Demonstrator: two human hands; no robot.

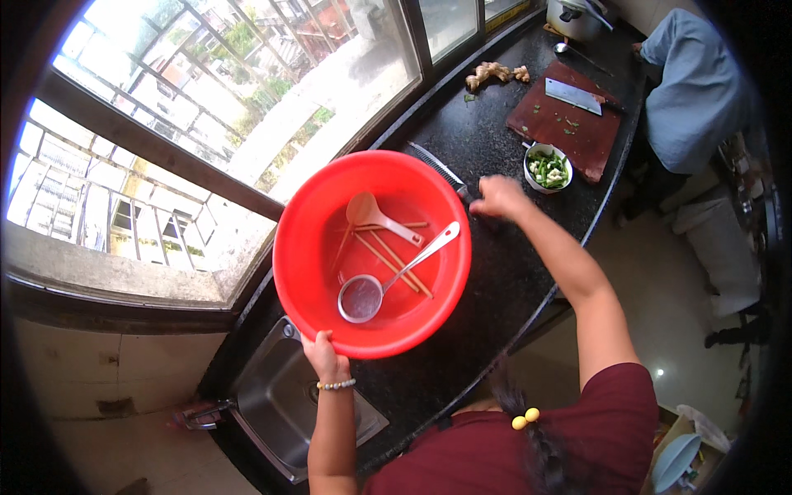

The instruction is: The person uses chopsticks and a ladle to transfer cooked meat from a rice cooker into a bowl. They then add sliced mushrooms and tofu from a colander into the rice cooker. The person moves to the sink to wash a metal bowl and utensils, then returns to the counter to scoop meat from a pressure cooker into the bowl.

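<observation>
My left hand (326,359), with a beaded bracelet at the wrist, grips the near rim of a red plastic basin (309,309). Inside the basin lie a rice paddle (377,218), a fine-mesh skimmer (361,299) with a long slotted metal handle, and several wooden chopsticks (396,257). Off the basin's right side is my right hand (500,198), slightly blurred, its fingers curled by the dark handle of a serrated tool (438,166). Whether the hand holds that handle is not clear. To its right stands a white bowl (548,168) of cut greens and pale pieces.
A cleaver (573,96) rests on a reddish-brown cutting board (526,114); ginger (492,74), a ladle (562,48) and a pot (572,21) are farther back. The steel sink (278,396) is at lower left, beside barred windows. Another person in light blue (693,93) stands at the right.
</observation>
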